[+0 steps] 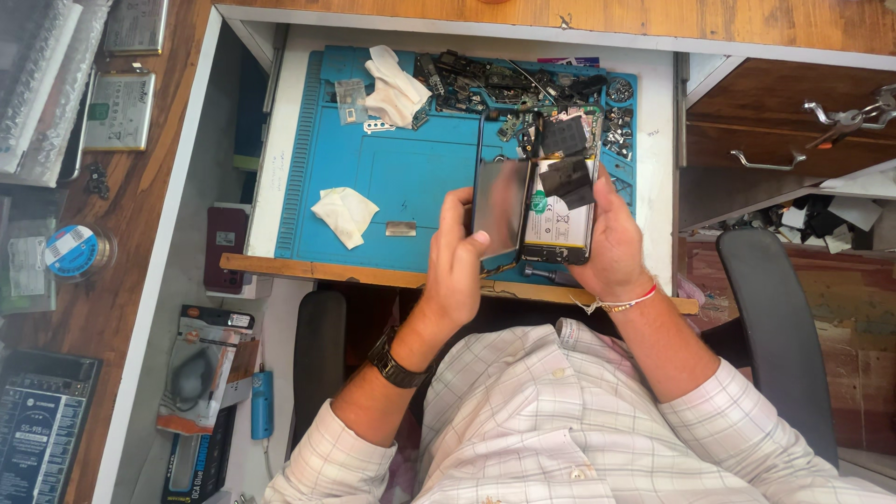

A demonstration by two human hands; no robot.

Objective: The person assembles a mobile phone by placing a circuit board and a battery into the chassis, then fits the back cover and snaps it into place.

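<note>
A: I'm looking straight down. My left hand [459,266] grips a dark screen panel [499,207] by its lower edge, thumb across the front, fingers wrapped behind it.

B: And the other one?

A: My right hand [611,245] cradles the opened phone body [558,219], fingers curled round its right side, thumb on the near corner. I can see the pale battery [563,227] inside it and a black sheet [569,180] lying over the upper part.

B: How do the two pieces sit?

A: Side by side, long edges touching, the panel tilted up like an opened book cover. Both are held above the near right part of the blue work mat [411,177], just over the wooden edge of the tabletop [308,271].

B: What's around them?

A: A crumpled white tissue [345,215] lies on the mat to the left, with a small metal piece [400,229] between it and my left hand. A white cloth [394,86] sits at the far edge, beside a heap of dark small parts [504,86]. A black wristwatch [396,362] is on my left wrist, a thread band [623,302] on my right.
</note>
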